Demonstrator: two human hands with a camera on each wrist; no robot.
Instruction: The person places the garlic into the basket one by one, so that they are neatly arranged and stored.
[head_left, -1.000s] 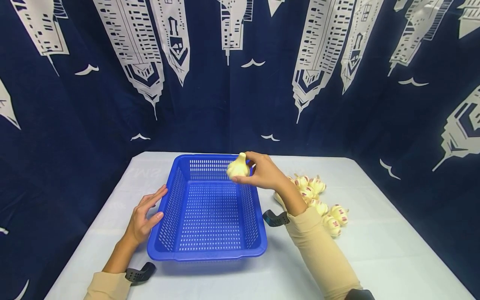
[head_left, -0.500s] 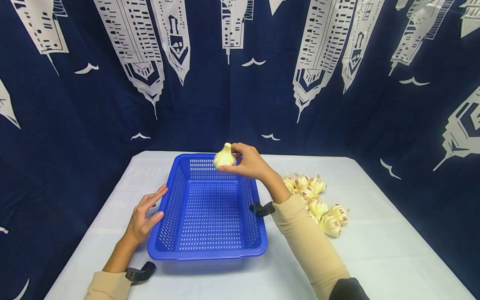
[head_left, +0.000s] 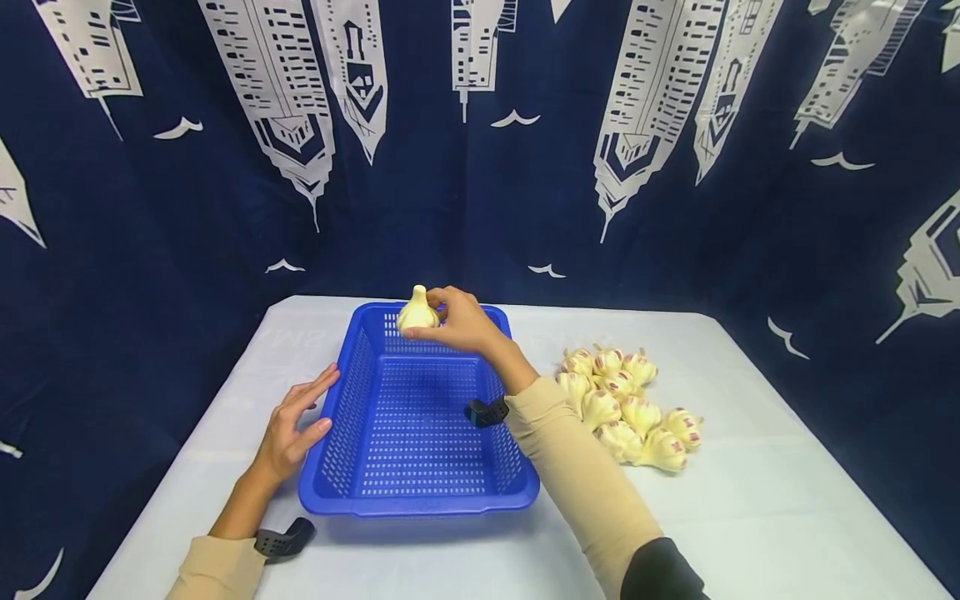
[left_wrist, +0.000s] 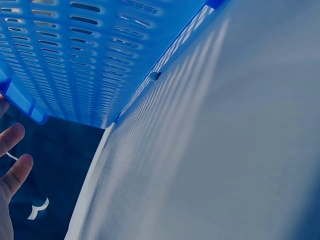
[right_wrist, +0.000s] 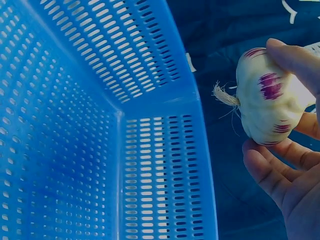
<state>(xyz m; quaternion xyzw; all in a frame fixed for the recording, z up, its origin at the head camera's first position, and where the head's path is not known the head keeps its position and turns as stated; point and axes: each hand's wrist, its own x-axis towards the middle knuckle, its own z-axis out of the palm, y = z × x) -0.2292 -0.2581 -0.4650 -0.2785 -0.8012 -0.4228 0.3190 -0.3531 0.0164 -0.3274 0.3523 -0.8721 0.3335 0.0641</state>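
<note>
White cloth-covered desk [head_left: 772, 508]: right hand [head_left: 465, 322] grips a round cream garlic bulb [head_left: 417, 312], likely light, firm, best side-held; left hand [head_left: 291, 425] loosely extended.

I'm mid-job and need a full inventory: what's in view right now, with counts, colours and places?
Held garlic bulb: one, cream with purple marks, in the right hand near the basket's far end
Basket: one, blue, on the table
Garlic pile: about ten bulbs, overlapping, cream with reddish marks, right of the basket
Table: one, white-topped, under basket and pile
Backdrop cloth: navy with white building and bird prints, behind the table
Wrist straps: two, black, one per wrist
Sleeves: two, beige, on both forearms
Left hand: one, bare, at the basket's left side
Right hand: one, bare, holding the bulb
</note>
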